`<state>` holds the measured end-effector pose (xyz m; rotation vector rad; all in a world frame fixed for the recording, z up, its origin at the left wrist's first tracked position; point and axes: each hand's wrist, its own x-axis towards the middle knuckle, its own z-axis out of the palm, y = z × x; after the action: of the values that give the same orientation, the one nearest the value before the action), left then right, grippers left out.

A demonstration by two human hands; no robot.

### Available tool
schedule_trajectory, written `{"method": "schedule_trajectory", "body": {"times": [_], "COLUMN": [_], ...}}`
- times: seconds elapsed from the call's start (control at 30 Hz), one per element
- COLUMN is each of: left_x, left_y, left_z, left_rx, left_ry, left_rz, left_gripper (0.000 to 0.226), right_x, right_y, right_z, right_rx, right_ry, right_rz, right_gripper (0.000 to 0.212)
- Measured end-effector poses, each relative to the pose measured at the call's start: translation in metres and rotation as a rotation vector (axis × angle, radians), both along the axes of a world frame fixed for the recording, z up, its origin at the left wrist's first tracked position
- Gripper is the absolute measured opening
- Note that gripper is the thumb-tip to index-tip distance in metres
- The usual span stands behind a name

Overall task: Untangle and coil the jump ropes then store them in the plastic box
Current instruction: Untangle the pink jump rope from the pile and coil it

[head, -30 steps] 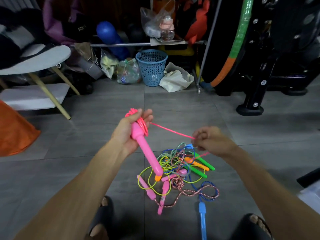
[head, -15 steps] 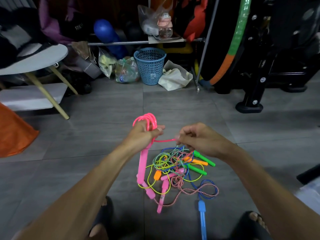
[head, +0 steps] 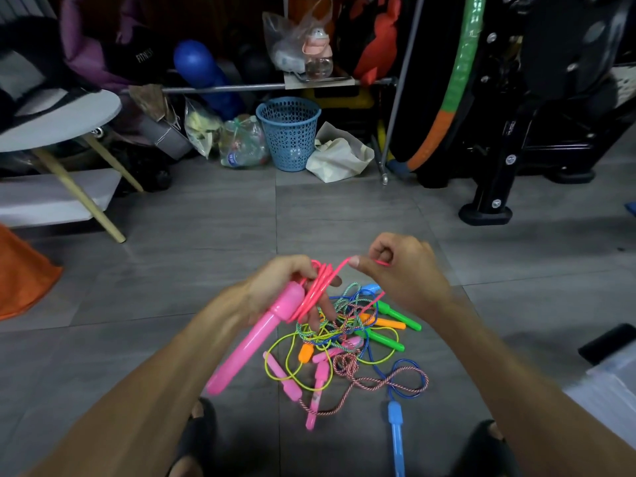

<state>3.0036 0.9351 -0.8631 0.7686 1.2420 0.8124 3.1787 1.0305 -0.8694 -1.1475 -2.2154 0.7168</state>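
Ropes [head: 344, 342] lie knotted on the floor [head: 155, 287] between the person's feet, awaiting sorting. Above them, left hand [head: 285, 290] fingers clamp the pink handle [head: 254, 342] and its coils, anchoring them; right hand [head: 402, 270] fingers pinch the pink cord [head: 339, 266] taut for wrapping. Plastic box: cannot tell.

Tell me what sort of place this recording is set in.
Probably a home storage or workout corner: grey tiled floor, a green-and-orange hoop leaning by black exercise gear, a blue basket and bags against the back.
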Motion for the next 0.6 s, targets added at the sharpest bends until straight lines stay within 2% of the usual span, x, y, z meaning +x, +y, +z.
{"method": "schedule_trajectory", "body": {"times": [0.03,0.13,0.17,0.23,0.3,0.37,0.47,0.53,0.6], "left_x": [0.000,0.003,0.005,0.006,0.003,-0.001,-0.008,-0.012,-0.013], "left_y": [-0.001,-0.005,-0.007,-0.007,-0.007,-0.008,-0.010,-0.011,-0.011], "left_z": [0.002,0.003,0.003,0.004,0.006,0.007,0.010,0.011,0.011], "left_rx": [0.014,0.103,0.121,0.141,0.159,0.181,0.240,0.269,0.273], "left_ry": [-0.022,0.109,0.096,-0.028,-0.145,-0.232,-0.376,-0.466,-0.531], "left_rz": [-0.009,-0.097,-0.088,0.003,0.108,0.159,0.185,0.205,0.235], "left_gripper": [0.042,0.032,0.026,0.015,0.015,0.017,0.017,0.031,0.034], "right_x": [-0.001,-0.007,-0.009,-0.009,-0.005,0.001,0.013,0.020,0.023], "right_y": [0.000,-0.004,-0.005,-0.001,0.007,0.016,0.025,0.031,0.033], "right_z": [0.000,0.001,0.001,0.002,-0.001,-0.012,-0.039,-0.054,-0.055], "right_rx": [-0.012,-0.093,-0.125,-0.226,-0.404,-0.540,-0.443,-0.404,-0.393], "right_ry": [0.026,0.100,0.108,0.149,0.221,0.191,-0.025,-0.031,0.019], "right_rz": [0.008,0.097,0.127,0.169,0.219,0.284,0.287,0.192,0.095], "right_gripper": [0.039,0.039,0.038,0.033,0.022,0.020,0.029,0.028,0.027]}}
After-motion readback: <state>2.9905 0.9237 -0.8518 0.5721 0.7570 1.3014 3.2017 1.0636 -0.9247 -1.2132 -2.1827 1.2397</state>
